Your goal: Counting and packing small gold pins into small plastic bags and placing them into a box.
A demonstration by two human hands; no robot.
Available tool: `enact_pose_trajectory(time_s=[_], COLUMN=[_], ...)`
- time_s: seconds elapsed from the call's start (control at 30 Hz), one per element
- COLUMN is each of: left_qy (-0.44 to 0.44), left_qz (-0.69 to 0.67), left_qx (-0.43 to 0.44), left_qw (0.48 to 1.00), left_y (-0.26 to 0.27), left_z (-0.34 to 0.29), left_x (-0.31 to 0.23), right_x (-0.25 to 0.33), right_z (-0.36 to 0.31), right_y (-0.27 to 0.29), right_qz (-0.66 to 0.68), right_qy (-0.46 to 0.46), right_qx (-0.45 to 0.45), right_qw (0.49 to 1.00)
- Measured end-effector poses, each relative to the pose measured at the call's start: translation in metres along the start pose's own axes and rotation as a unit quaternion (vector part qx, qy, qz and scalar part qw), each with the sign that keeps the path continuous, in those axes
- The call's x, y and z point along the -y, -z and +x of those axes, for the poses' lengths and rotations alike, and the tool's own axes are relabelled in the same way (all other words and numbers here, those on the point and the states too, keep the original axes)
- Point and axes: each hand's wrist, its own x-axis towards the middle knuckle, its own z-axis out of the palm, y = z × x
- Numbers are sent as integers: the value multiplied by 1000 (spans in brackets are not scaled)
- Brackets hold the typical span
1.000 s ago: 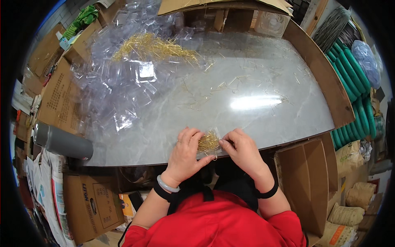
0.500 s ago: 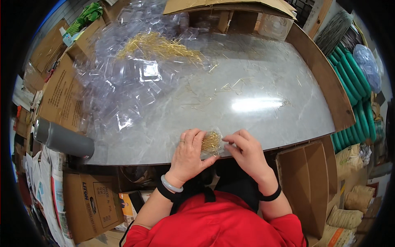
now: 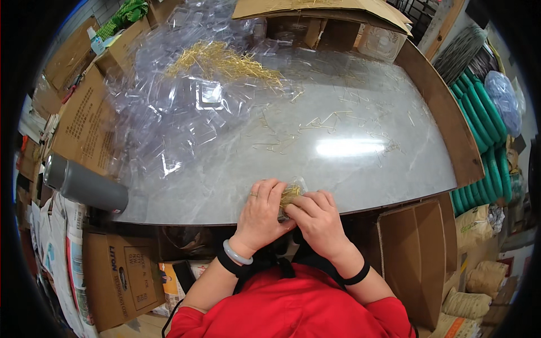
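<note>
A small clear plastic case filled with thin gold wire hooks (image 3: 290,195) stands at the table's front edge between my hands. My left hand (image 3: 262,211) grips it from the left, with the fingers behind and the thumb at the near side. From the right, my right hand (image 3: 317,217) bends its fingers over the case and the hooks; whether it pinches a part of them is hidden. Farther back, a heap of loose gold hooks (image 3: 225,65) lies on a wide pile of empty clear plastic cases (image 3: 163,121). Several stray hooks (image 3: 327,119) are scattered across the grey tabletop (image 3: 225,194).
A dark grey bottle (image 3: 84,183) leans near the table's left corner. A wooden board (image 3: 445,118) edges the right side. Cardboard (image 3: 321,8) covers a boxy shelf at the back. Below the front edge are an open carton (image 3: 414,253) and a closed one (image 3: 124,279).
My right hand has moved left and closed over the case, covering more of the gold hooks. My left hand keeps its hold. The view has shifted slightly.
</note>
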Motion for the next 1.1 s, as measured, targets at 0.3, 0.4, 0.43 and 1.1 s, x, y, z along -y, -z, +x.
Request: enact_pose_trajectory(time_s=[0.3, 0.4, 0.43, 1.1], left_qy=[-6, -7, -6, -7], left_qz=[-12, -7, -7, -12], left_qx=[-14, -12, -9, -15], left_qw=[1000, 1000, 1000, 1000], left_y=[-2, -2, -1, -4], left_z=[1, 1, 1, -5], left_x=[2, 3, 3, 4], right_x=[-3, -7, -13, -28], right_z=[-12, -7, -2, 18], right_y=[3, 0, 2, -9], right_qz=[14, 73, 71, 79], right_qy=[-137, -138, -182, -185], right_qx=[-42, -66, -72, 19], right_qw=[990, 986, 978, 979])
